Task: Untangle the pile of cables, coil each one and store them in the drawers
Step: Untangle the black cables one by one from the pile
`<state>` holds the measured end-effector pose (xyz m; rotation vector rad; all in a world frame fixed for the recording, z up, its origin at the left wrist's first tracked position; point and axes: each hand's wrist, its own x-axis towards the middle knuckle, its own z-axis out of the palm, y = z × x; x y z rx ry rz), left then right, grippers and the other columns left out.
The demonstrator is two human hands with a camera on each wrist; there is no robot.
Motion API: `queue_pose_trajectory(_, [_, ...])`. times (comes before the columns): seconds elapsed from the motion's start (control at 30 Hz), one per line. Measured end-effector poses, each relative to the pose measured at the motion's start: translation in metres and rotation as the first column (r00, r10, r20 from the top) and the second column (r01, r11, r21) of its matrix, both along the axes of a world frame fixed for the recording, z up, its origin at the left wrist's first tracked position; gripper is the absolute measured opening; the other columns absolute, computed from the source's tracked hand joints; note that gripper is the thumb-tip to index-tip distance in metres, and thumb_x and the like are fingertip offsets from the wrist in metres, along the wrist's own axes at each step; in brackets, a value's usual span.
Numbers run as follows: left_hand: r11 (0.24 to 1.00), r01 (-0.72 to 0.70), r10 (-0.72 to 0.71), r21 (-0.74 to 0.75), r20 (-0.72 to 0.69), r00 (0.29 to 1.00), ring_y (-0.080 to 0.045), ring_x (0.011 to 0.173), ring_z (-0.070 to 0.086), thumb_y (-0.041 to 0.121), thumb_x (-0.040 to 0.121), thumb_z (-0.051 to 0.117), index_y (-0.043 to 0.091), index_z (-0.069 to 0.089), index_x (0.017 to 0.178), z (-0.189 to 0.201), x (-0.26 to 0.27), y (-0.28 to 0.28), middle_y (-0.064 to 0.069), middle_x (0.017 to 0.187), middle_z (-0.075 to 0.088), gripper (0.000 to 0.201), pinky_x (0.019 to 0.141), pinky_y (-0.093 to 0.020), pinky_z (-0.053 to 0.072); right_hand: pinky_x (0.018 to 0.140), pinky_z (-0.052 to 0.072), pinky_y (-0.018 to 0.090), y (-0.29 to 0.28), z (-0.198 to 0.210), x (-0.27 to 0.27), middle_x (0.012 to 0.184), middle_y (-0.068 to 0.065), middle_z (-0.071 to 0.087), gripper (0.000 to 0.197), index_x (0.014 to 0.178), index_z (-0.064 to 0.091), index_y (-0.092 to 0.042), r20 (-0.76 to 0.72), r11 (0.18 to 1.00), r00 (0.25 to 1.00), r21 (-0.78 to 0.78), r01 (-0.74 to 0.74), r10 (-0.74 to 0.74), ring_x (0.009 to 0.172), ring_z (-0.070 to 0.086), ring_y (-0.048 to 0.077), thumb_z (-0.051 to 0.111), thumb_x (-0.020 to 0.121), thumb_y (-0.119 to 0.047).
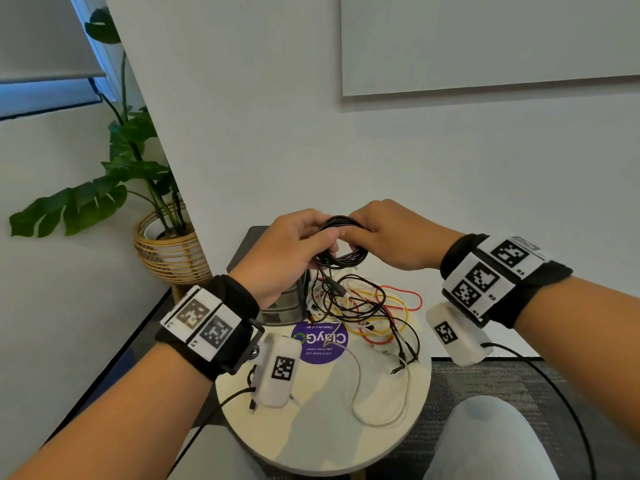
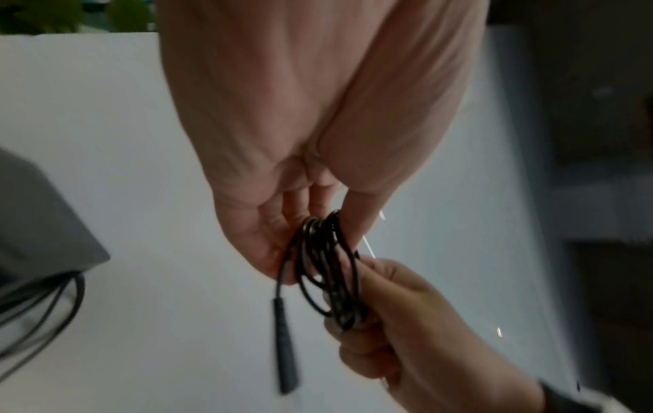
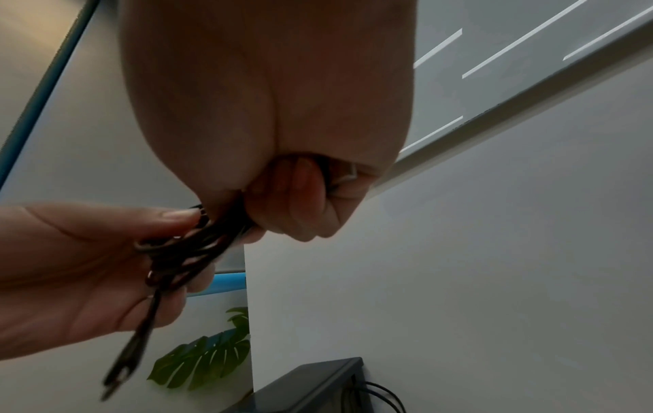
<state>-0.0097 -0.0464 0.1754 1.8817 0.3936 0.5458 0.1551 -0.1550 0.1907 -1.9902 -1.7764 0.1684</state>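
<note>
Round cream table (image 1: pixel 325 441) | both hands pinch glossy black cable coil (image 1: pixel 341 242)

A purple sticker (image 1: pixel 320 342) on the table reads "ClayGo".

The coiled cable (image 1: pixel 341 242) is black, and so is its plug (image 2: pixel 284 343). On the cream round table (image 1: pixel 311 441) lies a pile of cables (image 1: pixel 367 313): black, red, yellow and white ones all mixed up. A purple round sticker (image 1: pixel 320 342) has white words and a green ring on it. The drawer box (image 1: pixel 287 303) is shiny grey. Both wrist bands (image 1: pixel 207 323) are black with white tags that have black square patterns. The plant (image 1: pixel 131 161) is dark green, in a tan woven basket (image 1: pixel 169 251).
</note>
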Motion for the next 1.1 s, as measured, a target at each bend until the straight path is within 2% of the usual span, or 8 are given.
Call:
queue_pose_trajectory(0.23, [0.965, -0.05, 0.044, 0.259, 0.028, 0.999, -0.01, 0.084, 0.065, 0.033, 0.109, 0.044, 0.032, 0.056, 0.132, -0.002, 0.006, -0.002, 0.013, 0.075, 0.067, 0.026, 0.066, -0.026, 0.049, 0.049, 0.032, 0.022, -0.002, -0.003, -0.002, 0.053, -0.006, 0.044, 0.046, 0.065, 0.05, -0.018, -0.054, 1.0, 0.999, 0.02, 0.007, -0.006, 0.044, 0.035, 0.009, 0.046, 0.106, -0.038])
queue_pose_trajectory(0.37, [0.965, -0.085, 0.059, 0.248, 0.111, 0.992, -0.005, 0.075, 0.058, 0.024, 0.109, 0.045, 0.028, 0.063, 0.12, -0.009, 0.009, -0.003, 0.009, 0.075, 0.061, 0.021, 0.063, -0.021, 0.044, 0.047, 0.028, 0.019, -0.005, 0.0, 0.0, 0.046, -0.012, 0.04, 0.044, 0.068, 0.057, -0.013, -0.159, 0.999, 0.987, 0.014, -0.029, 0.031, 0.044, 0.033, 0.007, 0.051, 0.104, -0.039])
queue_pose_trajectory(0.53, [0.967, -0.119, 0.076, 0.226, 0.191, 0.979, -0.003, 0.067, 0.052, 0.018, 0.108, 0.047, 0.018, 0.07, 0.112, -0.011, 0.009, -0.003, 0.013, 0.07, 0.056, 0.023, 0.063, -0.015, 0.042, 0.049, 0.022, 0.026, -0.015, -0.001, 0.019, 0.064, -0.002, 0.039, 0.031, 0.104, 0.069, -0.006, -0.641, 0.982, 0.76, -0.052, -0.18, 0.106, 0.055, 0.032, 0.014, 0.048, 0.103, -0.028])
queue_pose_trajectory(0.67, [0.977, -0.113, 0.076, 0.18, 0.202, 0.976, -0.005, 0.064, 0.049, 0.021, 0.108, 0.048, 0.02, 0.071, 0.111, -0.011, 0.008, -0.001, 0.012, 0.07, 0.054, 0.023, 0.058, -0.019, 0.042, 0.069, 0.044, 0.024, -0.021, 0.0, 0.026, 0.084, 0.008, 0.064, 0.018, 0.09, 0.069, -0.015, -0.429, 0.963, 0.892, -0.144, -0.226, 0.146, 0.074, 0.056, 0.014, 0.055, 0.101, -0.012])
queue_pose_trajectory(0.77, [0.98, -0.103, 0.067, 0.168, 0.211, 0.975, -0.005, 0.066, 0.05, 0.02, 0.108, 0.049, 0.019, 0.071, 0.111, -0.012, 0.011, -0.003, 0.011, 0.07, 0.054, 0.023, 0.061, -0.019, 0.043, 0.079, 0.042, 0.02, -0.019, -0.002, 0.024, 0.096, -0.011, 0.06, 0.021, 0.087, 0.07, -0.032, -0.102, 0.967, 0.987, -0.209, -0.144, 0.125, 0.089, 0.059, 0.009, 0.058, 0.102, -0.022])
queue_pose_trajectory(0.83, [0.986, -0.107, 0.074, 0.128, 0.24, 0.968, -0.005, 0.066, 0.049, 0.019, 0.107, 0.049, 0.018, 0.071, 0.11, -0.012, 0.014, -0.005, 0.01, 0.07, 0.053, 0.022, 0.063, -0.019, 0.044, 0.08, 0.046, 0.027, -0.014, -0.008, 0.02, 0.094, -0.009, 0.065, 0.02, 0.085, 0.071, -0.028, -0.155, 0.99, 0.985, -0.099, -0.097, 0.081, 0.088, 0.063, 0.015, 0.062, 0.099, -0.018])
queue_pose_trajectory(0.97, [0.983, -0.131, 0.087, 0.127, 0.303, 0.949, -0.006, 0.068, 0.051, 0.017, 0.107, 0.051, 0.018, 0.071, 0.11, -0.014, 0.018, -0.006, 0.013, 0.069, 0.054, 0.021, 0.068, -0.029, 0.047, 0.085, 0.058, 0.028, -0.01, -0.024, 0.009, 0.098, 0.008, 0.078, 0.017, 0.104, 0.077, -0.008, -0.633, 0.99, 0.765, 0.135, -0.039, 0.116, 0.094, 0.073, 0.022, 0.065, 0.094, -0.002])
queue_pose_trajectory(1.1, [0.97, -0.18, 0.116, 0.163, 0.34, 0.933, -0.008, 0.071, 0.054, 0.015, 0.106, 0.052, 0.016, 0.071, 0.112, -0.018, 0.019, 0.0, 0.016, 0.07, 0.056, 0.019, 0.071, -0.033, 0.05, 0.078, 0.058, 0.024, -0.004, -0.033, -0.001, 0.095, 0.011, 0.075, 0.013, 0.101, 0.07, 0.001, -0.908, 0.97, 0.366, 0.239, 0.053, 0.204, 0.089, 0.073, 0.017, 0.057, 0.097, 0.001])
